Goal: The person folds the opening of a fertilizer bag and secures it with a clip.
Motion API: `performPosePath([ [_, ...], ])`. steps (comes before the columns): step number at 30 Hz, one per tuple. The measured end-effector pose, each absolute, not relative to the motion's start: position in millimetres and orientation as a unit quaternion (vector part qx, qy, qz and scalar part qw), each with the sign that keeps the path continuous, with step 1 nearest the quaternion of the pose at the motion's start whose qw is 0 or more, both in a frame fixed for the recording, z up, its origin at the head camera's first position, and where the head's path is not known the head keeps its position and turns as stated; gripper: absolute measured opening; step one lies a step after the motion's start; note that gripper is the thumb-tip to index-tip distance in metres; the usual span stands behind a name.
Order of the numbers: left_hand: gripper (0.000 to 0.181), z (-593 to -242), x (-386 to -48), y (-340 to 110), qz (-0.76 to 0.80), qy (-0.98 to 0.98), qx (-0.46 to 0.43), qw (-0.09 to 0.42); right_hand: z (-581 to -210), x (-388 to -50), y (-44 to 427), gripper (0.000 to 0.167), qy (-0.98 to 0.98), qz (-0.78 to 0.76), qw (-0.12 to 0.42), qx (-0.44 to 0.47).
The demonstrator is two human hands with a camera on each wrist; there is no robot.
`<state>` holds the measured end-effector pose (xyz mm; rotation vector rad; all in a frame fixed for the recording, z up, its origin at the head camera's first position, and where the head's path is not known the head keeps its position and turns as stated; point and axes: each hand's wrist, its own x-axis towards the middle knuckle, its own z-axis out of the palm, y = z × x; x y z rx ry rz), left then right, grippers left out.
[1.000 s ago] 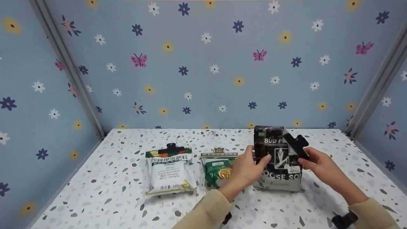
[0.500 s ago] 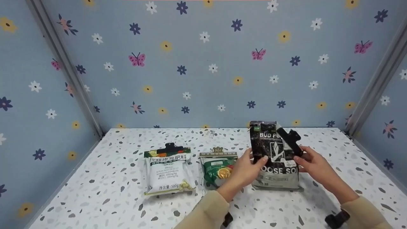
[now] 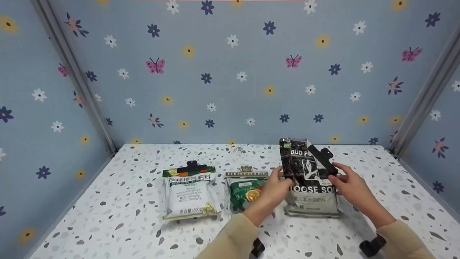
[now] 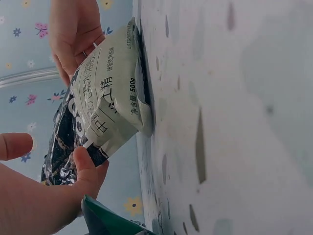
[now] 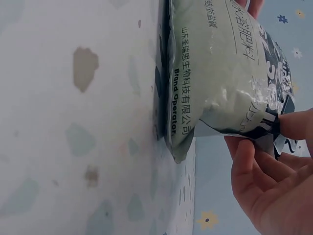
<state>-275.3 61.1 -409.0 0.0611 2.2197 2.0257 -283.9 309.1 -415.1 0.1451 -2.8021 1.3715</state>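
Note:
A black and grey fertilizer bag (image 3: 309, 194) printed "LOOSE SO…" stands upright at the right of the table. A black bulldog-type clip (image 3: 322, 160) sits slanted on its upper right corner, where the top is folded over. My left hand (image 3: 271, 192) holds the bag's left edge, its farther fingers hidden behind the bag. On the right edge, just below the clip, my right hand (image 3: 354, 187) pinches the bag with the thumb in front and fingers behind. The right wrist view shows that thumb (image 5: 293, 125) on the printed side.
Left on the terrazzo-patterned table (image 3: 118, 201) lies a white fertilizer bag (image 3: 190, 196) with a black clip (image 3: 192, 167). Between the bags is a green pouch (image 3: 242, 192) with a gold piano-key clip (image 3: 247, 173), partly behind my left forearm. A flowered wall (image 3: 230, 93) stands behind.
The black bag has shifted slightly left, with its clip and my right hand. My left thumb has drawn back from the bag's front to its left edge.

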Motion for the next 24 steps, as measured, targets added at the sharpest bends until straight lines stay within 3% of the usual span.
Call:
performPosePath([
  [24,0.052,-413.6,-279.0,62.4,0.67,0.735,0.007,0.104,-428.3,-295.8,311.3,0.065,-0.894,0.445,-0.051,0.007],
])
